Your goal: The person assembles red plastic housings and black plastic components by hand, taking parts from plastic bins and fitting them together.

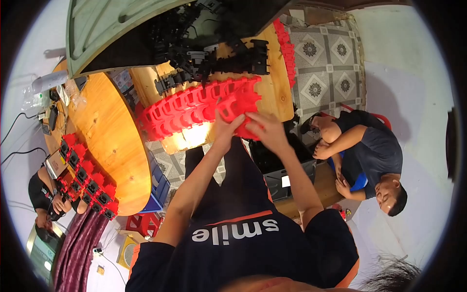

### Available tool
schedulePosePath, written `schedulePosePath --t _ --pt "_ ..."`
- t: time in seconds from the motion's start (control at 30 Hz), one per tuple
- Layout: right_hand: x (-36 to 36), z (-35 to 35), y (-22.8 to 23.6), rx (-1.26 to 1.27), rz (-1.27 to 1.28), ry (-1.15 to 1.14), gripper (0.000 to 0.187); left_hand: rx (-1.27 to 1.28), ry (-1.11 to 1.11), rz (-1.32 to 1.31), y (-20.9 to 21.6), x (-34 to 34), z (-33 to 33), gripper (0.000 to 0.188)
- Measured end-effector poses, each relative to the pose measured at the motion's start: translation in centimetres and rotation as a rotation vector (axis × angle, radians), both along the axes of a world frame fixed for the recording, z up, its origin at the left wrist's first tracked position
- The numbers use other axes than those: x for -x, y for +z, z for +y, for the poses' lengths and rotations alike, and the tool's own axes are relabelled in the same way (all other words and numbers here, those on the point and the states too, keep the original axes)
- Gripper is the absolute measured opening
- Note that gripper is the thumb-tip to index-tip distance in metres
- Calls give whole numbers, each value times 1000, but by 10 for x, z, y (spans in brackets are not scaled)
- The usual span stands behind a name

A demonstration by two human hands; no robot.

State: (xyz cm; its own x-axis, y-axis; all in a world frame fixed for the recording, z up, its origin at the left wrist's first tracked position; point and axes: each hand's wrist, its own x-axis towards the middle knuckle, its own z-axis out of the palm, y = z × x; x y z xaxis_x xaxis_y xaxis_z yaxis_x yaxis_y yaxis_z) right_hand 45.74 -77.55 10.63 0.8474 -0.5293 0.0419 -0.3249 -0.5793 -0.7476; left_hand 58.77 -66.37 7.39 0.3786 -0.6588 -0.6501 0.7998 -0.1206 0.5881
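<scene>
Both my hands grip a red plastic piece [237,106] with cut-out openings, above the near edge of the wooden table. My left hand [226,130] has it by its near left side, fingers partly hidden behind it. On the right, my right hand [266,130] presses thumb and fingers on its near side. Just beyond lie long rows of similar red pieces [180,108], nested together and curving to the left. Black plastic parts [255,58] are heaped behind these rows on the table.
A large grey-green tub [109,31] tilts over the far side, with black parts at its mouth. At left stands a round wooden table [114,151] bearing red-and-black assemblies [87,182]. A seated person [365,151] is at right, another [46,197] at far left. A black crate [287,168] stands right of my legs.
</scene>
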Motion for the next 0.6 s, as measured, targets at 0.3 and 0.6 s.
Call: schedulePosePath --t 0.3,0.6 --pt "-107 -162 -169 225 218 118 27 220 305 271 11 -33 83 65" --pt "-95 -34 51 -80 -92 1 18 354 534 127 53 -63 107 65"
